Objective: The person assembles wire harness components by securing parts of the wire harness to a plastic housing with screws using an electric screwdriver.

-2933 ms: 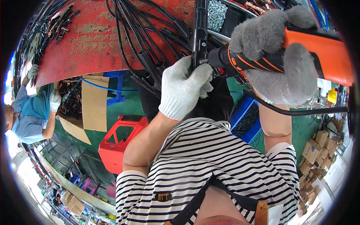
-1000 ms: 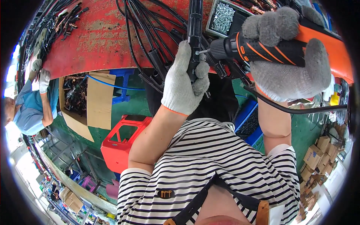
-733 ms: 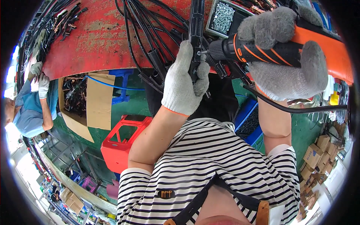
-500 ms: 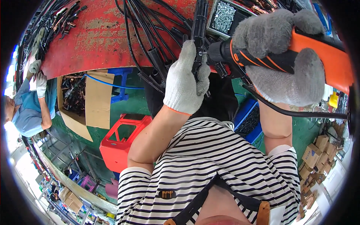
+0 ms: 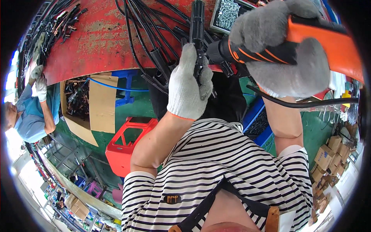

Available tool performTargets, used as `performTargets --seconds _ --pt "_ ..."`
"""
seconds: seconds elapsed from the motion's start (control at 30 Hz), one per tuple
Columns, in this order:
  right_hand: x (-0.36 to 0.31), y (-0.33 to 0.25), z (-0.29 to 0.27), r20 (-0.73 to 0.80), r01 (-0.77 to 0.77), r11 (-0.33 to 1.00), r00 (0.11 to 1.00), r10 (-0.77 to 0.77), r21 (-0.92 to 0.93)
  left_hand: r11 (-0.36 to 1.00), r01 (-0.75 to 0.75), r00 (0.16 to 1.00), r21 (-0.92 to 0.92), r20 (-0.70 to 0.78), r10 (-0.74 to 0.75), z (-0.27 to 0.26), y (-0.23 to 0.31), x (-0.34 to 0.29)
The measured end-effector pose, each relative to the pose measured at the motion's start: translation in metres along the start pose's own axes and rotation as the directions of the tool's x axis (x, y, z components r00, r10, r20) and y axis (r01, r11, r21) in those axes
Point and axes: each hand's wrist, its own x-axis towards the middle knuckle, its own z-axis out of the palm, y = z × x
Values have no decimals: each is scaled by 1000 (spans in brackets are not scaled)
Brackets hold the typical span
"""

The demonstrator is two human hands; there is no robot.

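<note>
My left hand (image 5: 188, 85), in a white knit glove, is closed around a black plastic clamp-like part (image 5: 197, 27) that stands out past the fingers. In a grey-coated glove, my right hand (image 5: 286, 54) wraps round an orange and black power screwdriver (image 5: 324, 42). The tool's black nose (image 5: 217, 51) points left at the part, right beside my left fingers; whether its tip touches the part is hidden. A black cord (image 5: 309, 104) hangs below the tool. Several black cables (image 5: 141, 23) run across the red table behind my left hand.
On the red table (image 5: 96, 34) stands a tray of silver screws (image 5: 228, 14). A cardboard box (image 5: 102, 104) of dark parts, a red stool (image 5: 125, 147) and a blue bin (image 5: 257, 123) are below the edge. At far left, a gloved person (image 5: 33, 112) works by a cable pile (image 5: 54, 31).
Both hands have shifted slightly left, with the black part and the power screwdriver still in them. The tool's cord hangs a little higher. The other person's gloved hands have moved slightly.
</note>
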Motion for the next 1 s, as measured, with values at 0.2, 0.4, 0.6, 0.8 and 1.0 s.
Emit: performTargets --seconds 0.2,0.4,0.6,0.8,1.0 --pt "4 -56 -35 -200 155 988 969 -146 26 854 -389 888 346 -107 448 -5 -31 -25" --pt "3 -89 -108 -772 -314 810 586 -245 -495 872 -5 981 489 -166 99 -50 -64 -42" --pt "-71 -81 -242 -894 -816 420 447 25 -397 617 145 986 774 -62 -153 -79 -66 -22" --pt "-104 -56 -260 -857 -737 -474 509 80 -482 275 -35 975 961 94 -203 -81 -50 -22" --pt "-61 -55 -233 -893 -542 -767 442 88 -344 369 46 974 928 39 -222 -74 -39 -20"
